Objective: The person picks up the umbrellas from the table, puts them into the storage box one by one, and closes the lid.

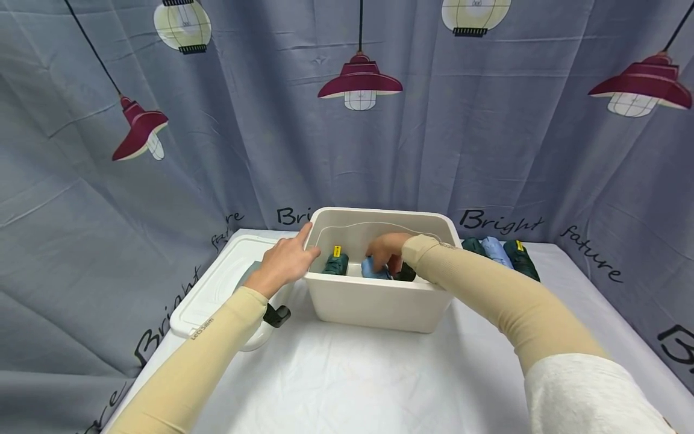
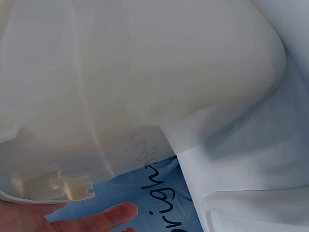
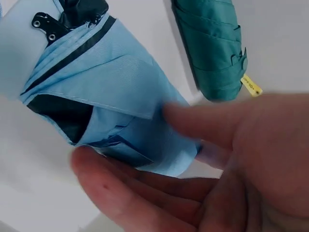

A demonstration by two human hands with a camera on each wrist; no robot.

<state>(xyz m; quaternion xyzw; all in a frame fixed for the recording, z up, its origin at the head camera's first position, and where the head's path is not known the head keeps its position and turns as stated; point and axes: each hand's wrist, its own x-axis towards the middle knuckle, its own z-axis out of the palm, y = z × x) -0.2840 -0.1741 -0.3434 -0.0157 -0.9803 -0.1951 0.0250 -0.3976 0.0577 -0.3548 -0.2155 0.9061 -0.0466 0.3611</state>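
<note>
A white plastic bin [image 1: 374,304] stands at the middle of the table. My right hand [image 1: 387,250] reaches down inside it and holds a light blue folded umbrella [image 3: 116,101], thumb on one side and fingers beneath. Next to it in the bin lies a green folded umbrella [image 1: 336,264] with a yellow tag, also at the top of the right wrist view. Something black [image 1: 405,273] shows in the bin below my right wrist. At the bin's left rim rests my left hand [image 1: 284,260], its fingers extended, as the left wrist view also shows from the bin's outer side.
A white lid [image 1: 203,301] lies on the table left of the bin, with a white rounded item [image 1: 257,339] partly under my left forearm. Right of the bin lie a dark green umbrella [image 1: 474,246], a light blue one [image 1: 496,251] and another dark green one [image 1: 522,260]. A printed curtain [image 1: 412,157] hangs behind.
</note>
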